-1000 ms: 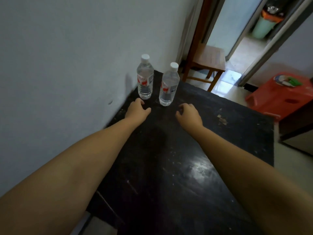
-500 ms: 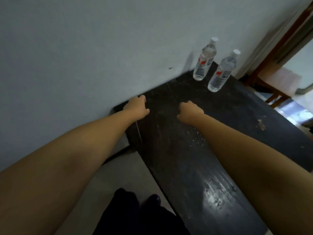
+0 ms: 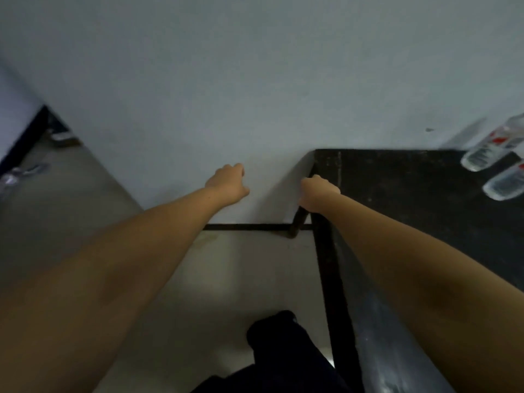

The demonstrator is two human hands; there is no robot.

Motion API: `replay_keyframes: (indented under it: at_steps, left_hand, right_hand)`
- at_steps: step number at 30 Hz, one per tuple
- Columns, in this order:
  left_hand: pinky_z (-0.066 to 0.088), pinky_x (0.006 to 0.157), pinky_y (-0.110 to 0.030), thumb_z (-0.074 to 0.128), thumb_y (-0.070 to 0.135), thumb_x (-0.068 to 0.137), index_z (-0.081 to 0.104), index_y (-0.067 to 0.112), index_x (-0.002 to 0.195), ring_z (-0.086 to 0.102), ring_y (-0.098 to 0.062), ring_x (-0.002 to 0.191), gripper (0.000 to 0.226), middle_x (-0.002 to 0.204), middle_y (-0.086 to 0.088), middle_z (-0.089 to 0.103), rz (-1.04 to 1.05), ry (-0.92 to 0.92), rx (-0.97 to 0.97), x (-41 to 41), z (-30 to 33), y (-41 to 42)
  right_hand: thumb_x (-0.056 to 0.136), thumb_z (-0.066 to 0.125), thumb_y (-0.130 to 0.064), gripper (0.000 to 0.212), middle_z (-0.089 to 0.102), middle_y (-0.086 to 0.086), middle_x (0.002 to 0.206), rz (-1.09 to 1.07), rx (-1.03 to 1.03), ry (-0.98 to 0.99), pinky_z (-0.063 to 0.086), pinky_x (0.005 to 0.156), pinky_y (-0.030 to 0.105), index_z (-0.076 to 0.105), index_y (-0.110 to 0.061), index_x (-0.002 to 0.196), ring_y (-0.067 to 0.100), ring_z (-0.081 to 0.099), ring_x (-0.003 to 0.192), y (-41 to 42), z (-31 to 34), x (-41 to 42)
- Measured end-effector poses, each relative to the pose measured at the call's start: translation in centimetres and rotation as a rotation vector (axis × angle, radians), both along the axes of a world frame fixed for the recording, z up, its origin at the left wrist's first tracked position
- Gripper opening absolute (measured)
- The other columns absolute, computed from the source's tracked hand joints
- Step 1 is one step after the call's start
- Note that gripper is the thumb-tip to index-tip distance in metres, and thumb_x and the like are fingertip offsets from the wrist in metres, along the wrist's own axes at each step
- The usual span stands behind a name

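Head view shows left hand [image 3: 228, 182] and right hand [image 3: 319, 192] curled, holding nothing, the right over the table [image 3: 411, 194] corner.

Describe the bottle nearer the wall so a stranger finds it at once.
Start at the black table against the pale wall; two clear, red-labelled bottles stand at its right end. The wanted bottle is the one beside the wall, higher in the picture; the other bottle stands farther out on the table.
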State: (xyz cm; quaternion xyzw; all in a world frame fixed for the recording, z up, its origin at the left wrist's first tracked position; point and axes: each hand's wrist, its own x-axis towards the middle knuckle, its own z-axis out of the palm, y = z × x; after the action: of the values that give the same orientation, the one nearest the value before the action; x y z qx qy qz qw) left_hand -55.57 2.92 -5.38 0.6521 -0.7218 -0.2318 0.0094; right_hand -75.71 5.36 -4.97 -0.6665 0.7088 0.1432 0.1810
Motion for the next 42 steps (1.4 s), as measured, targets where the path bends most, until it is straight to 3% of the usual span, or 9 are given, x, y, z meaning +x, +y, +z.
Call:
replay_keyframes:
  at_steps: [4, 11, 14, 19, 25, 30, 35, 42]
  left_hand:
    - [0.044, 0.086, -0.035, 0.06, 0.029, 0.09, 0.045, 0.012, 0.132, 0.052, -0.03, 0.112, 0.048, 0.13, -0.013, 0.048, 0.187, 0.001, 0.02, 9.6, -0.2, 7.7]
    - [0.044, 0.092, -0.036, 0.064, 0.022, 0.085, 0.052, 0.008, 0.125, 0.054, -0.034, 0.113, 0.043, 0.125, -0.017, 0.054, 0.642, -0.019, -0.021, 26.1, 1.7, 23.1]
    - [0.045, 0.094, -0.036, 0.059, 0.026, 0.088, 0.048, 0.008, 0.13, 0.053, -0.034, 0.117, 0.047, 0.128, -0.016, 0.052, 0.762, -0.017, 0.004, 29.8, 2.3, 28.4]
    - [0.049, 0.094, -0.04, 0.059, 0.028, 0.088, 0.055, 0.006, 0.121, 0.056, -0.036, 0.114, 0.04, 0.121, -0.017, 0.057, 1.046, -0.004, 0.022, 32.7, 2.7, 39.2]
    - [0.047, 0.094, -0.04, 0.061, 0.027, 0.089, 0.048, 0.006, 0.13, 0.053, -0.035, 0.114, 0.047, 0.127, -0.019, 0.052, 1.51, 0.002, 0.079, 30.3, 1.6, 50.6]
    - [0.044, 0.093, -0.036, 0.061, 0.028, 0.09, 0.048, 0.005, 0.129, 0.051, -0.034, 0.118, 0.047, 0.129, -0.02, 0.052, 1.792, 0.031, 0.078, 25.0, 0.7, 57.5]
    - [0.044, 0.092, -0.035, 0.062, 0.027, 0.088, 0.049, 0.006, 0.127, 0.052, -0.034, 0.117, 0.046, 0.129, -0.02, 0.052, 2.055, 0.072, 0.076, 19.4, 0.3, 63.2]
    - [0.048, 0.096, -0.038, 0.059, 0.026, 0.087, 0.053, 0.007, 0.126, 0.054, -0.034, 0.117, 0.044, 0.128, -0.018, 0.054, 2.433, 0.112, 0.114, 9.3, 0.2, 74.2]
  right_hand:
    - [0.095, 0.048, -0.016, 0.031, 0.052, 0.016, 0.126, 0.183, 0.02, 0.038, 0.046, 0.086, 0.041, 0.054, -0.006, 0.123, 0.036, 0.055, 0.112, 3.4, -0.5, 8.6]
    - [0.094, 0.049, -0.018, 0.037, 0.048, 0.014, 0.132, 0.601, -0.013, 0.021, 0.045, 0.095, 0.039, 0.051, -0.007, 0.129, 0.033, 0.052, 0.119, 10.9, 0.5, 26.6]
    - [0.093, 0.05, -0.019, 0.039, 0.049, 0.014, 0.131, 0.749, -0.034, -0.002, 0.045, 0.095, 0.039, 0.051, -0.01, 0.13, 0.032, 0.052, 0.12, 13.6, 1.0, 32.1]
    - [0.091, 0.052, -0.018, 0.039, 0.05, 0.013, 0.133, 1.073, -0.033, -0.021, 0.045, 0.096, 0.038, 0.053, -0.01, 0.13, 0.032, 0.053, 0.121, 19.1, 1.2, 40.5]
    - [0.092, 0.051, -0.018, 0.032, 0.059, 0.018, 0.124, 1.459, -0.034, -0.005, 0.048, 0.091, 0.037, 0.059, -0.005, 0.12, 0.035, 0.058, 0.114, 25.7, 0.1, 45.5]
    - [0.09, 0.053, -0.02, 0.027, 0.063, 0.013, 0.118, 1.752, 0.018, 0.032, 0.05, 0.085, 0.036, 0.062, -0.009, 0.113, 0.034, 0.061, 0.107, 31.8, -0.5, 47.4]
    - [0.096, 0.047, -0.02, 0.038, 0.053, 0.014, 0.135, 2.002, -0.021, 0.054, 0.045, 0.099, 0.038, 0.052, -0.008, 0.132, 0.032, 0.053, 0.124, 39.8, -0.1, 47.7]
    - [0.093, 0.046, -0.018, 0.042, 0.049, 0.015, 0.138, 2.373, 0.031, 0.061, 0.045, 0.101, 0.044, 0.048, -0.009, 0.135, 0.033, 0.05, 0.126, 56.5, -0.2, 43.4]
